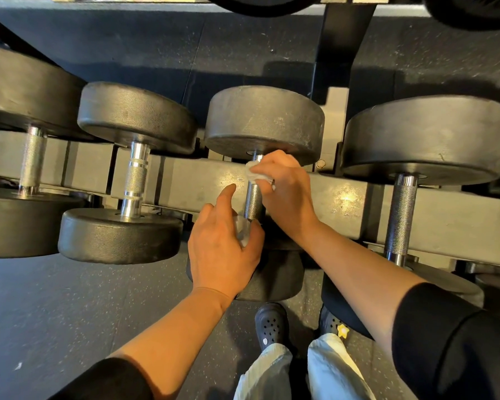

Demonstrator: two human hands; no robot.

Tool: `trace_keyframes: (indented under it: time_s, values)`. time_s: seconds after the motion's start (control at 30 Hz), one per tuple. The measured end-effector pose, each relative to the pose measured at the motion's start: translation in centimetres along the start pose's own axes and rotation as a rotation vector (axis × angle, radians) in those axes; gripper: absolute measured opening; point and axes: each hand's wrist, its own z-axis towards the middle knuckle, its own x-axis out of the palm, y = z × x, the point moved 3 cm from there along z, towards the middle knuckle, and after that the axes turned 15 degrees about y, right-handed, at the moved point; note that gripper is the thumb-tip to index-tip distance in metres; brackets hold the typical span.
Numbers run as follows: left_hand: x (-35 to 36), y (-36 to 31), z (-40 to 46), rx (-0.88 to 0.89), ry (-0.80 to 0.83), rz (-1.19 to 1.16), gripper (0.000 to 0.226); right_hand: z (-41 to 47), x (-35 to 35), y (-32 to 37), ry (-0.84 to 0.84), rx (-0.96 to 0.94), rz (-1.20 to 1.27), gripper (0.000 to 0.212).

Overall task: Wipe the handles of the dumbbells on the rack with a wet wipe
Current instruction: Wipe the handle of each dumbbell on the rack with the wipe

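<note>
Several black dumbbells with knurled steel handles lie across the black rack point(344, 203). My right hand point(283, 189) grips a white wet wipe point(256, 176) wrapped round the far end of the middle dumbbell's handle point(253, 203), just below its far head point(264, 122). My left hand point(223, 249) hovers over the near head point(274, 275) of the same dumbbell, index finger stretched forward. Its thumb and palm hold a pale, shiny crumpled piece point(242, 233); what it is I cannot tell. The near end of the handle is hidden behind my hands.
A smaller dumbbell point(133, 174) with a chrome handle lies to the left, a larger one point(401, 209) to the right, and another point(31, 160) at the far left. A rack upright point(334, 70) rises behind. My feet in black clogs point(272, 324) stand on speckled rubber floor point(70, 313).
</note>
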Motion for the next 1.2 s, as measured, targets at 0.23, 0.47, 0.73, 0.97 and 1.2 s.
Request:
trace_keyframes:
  time_s: [0.23, 0.47, 0.73, 0.97, 1.2]
  values:
    - [0.0, 0.2, -0.1, 0.008, -0.013, -0.025, 0.061, -1.1, 0.8, -0.2, 0.253, 0.085, -0.038, 0.021]
    - [0.1, 0.3, -0.1, 0.016, -0.010, -0.001, 0.065, -2.5, 0.6, 0.1, 0.458, 0.069, 0.158, 0.017]
    - [-0.1, 0.0, 0.0, -0.013, -0.007, 0.020, 0.061, -0.4, -0.2, -0.3, 0.235, -0.130, -0.301, 0.028]
    - [-0.1, -0.1, 0.1, -0.038, -0.002, 0.024, 0.062, -0.7, -0.1, 0.0, 0.226, -0.250, -0.380, 0.038]
    - [-0.2, 0.0, 0.0, -0.027, -0.009, -0.003, 0.064, -2.3, 0.4, 0.1, 0.529, -0.228, -0.237, 0.026]
